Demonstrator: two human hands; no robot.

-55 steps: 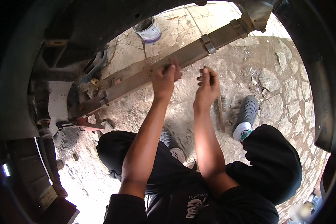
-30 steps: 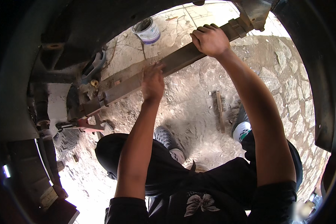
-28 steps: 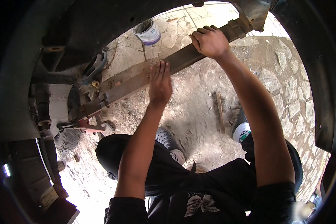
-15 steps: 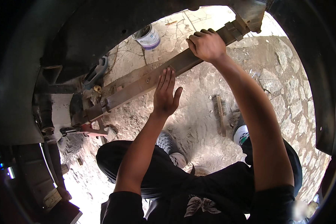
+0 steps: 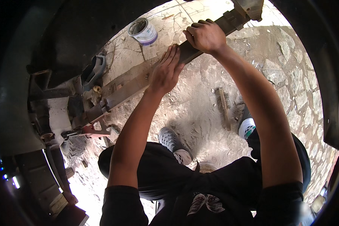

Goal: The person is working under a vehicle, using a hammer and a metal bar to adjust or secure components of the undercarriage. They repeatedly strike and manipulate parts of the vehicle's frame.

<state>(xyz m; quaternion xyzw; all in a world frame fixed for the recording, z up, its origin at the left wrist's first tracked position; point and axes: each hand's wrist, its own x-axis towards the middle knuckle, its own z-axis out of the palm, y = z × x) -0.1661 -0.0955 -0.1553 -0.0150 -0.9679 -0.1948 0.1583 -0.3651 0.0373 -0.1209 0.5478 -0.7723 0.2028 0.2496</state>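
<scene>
A long brown steel leaf spring [image 5: 128, 89] runs slantwise from the lower left to the upper right under a dark vehicle body. My left hand [image 5: 165, 72] lies on its middle, the fingers straight and close together, pointing up along the metal. Farther right, my right hand [image 5: 207, 37] is wrapped over the spring, with bent fingers curling past its far edge. Whether anything thin lies beneath either palm cannot be seen. Between the right hand and the upper end sits a metal clip [image 5: 234, 20] around the spring.
A wire brush [image 5: 224, 109] with a wooden handle lies on the dusty ground near my feet. Beyond the spring stands a white and purple can [image 5: 144, 33]. A red metal stand [image 5: 96, 132] is at the lower left. Dark bodywork [image 5: 75, 37] arches overhead.
My left hand has slid up and right along the spring, closer to the right hand, its thumb now nearer the fingers. My right hand keeps its place on the spring.
</scene>
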